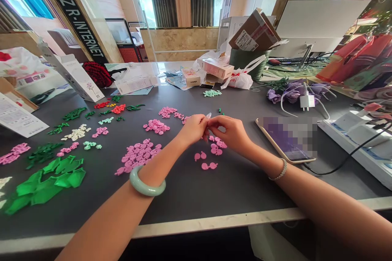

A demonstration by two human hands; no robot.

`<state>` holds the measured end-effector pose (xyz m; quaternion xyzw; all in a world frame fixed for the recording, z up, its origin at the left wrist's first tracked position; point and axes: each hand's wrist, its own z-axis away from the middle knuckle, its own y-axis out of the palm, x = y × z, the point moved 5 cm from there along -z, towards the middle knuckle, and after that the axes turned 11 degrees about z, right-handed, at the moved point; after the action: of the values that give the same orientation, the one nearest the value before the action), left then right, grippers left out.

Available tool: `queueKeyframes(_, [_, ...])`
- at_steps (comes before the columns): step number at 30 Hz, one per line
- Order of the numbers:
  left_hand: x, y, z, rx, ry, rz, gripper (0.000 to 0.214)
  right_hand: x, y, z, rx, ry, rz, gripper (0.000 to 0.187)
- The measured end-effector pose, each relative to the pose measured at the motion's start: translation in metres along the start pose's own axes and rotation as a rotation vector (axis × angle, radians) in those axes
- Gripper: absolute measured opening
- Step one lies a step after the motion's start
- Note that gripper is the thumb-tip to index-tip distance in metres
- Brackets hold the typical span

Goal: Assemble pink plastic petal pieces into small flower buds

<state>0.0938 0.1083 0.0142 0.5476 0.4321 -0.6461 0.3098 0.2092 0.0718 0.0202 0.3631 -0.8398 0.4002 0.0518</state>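
Observation:
My left hand [194,129] and my right hand [228,129] meet fingertip to fingertip above the dark table. Both are closed in a pinch; whatever sits between the fingers is hidden. Just below them lie several round pink pieces [209,166], some in pairs. Left of my left wrist spreads a larger heap of round pink pieces [139,155]. Beyond it are a smaller pink pile [156,127] and a cluster of tiny pink pieces [167,112]. A few small green bits [221,111] rest behind my right hand.
Green leaf-like pieces [49,181] and small coloured piles, including cream pieces [76,132], cover the left side. A phone [284,140] and a white power strip [358,151] lie at right. Purple flowers [288,91], boxes [216,68] and mint pieces [212,93] are farther back.

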Motion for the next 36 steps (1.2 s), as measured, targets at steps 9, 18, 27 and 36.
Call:
queueKeyframes(9, [-0.002,-0.003,0.004,-0.07,-0.046,0.209,0.036,-0.007,-0.006,-0.002,-0.065,0.128,-0.048,0.013])
queueKeyframes(18, [-0.001,-0.004,0.006,-0.137,-0.113,0.396,0.033,-0.021,0.002,0.001,-0.023,0.281,-0.189,0.013])
queueKeyframes(27, [0.014,-0.003,0.001,-0.144,-0.18,0.47,0.026,-0.027,0.014,-0.002,0.26,-0.031,0.108,0.017])
queueKeyframes(36, [0.019,-0.001,-0.001,-0.135,-0.232,0.526,0.021,-0.027,0.008,-0.003,0.192,0.101,0.033,0.014])
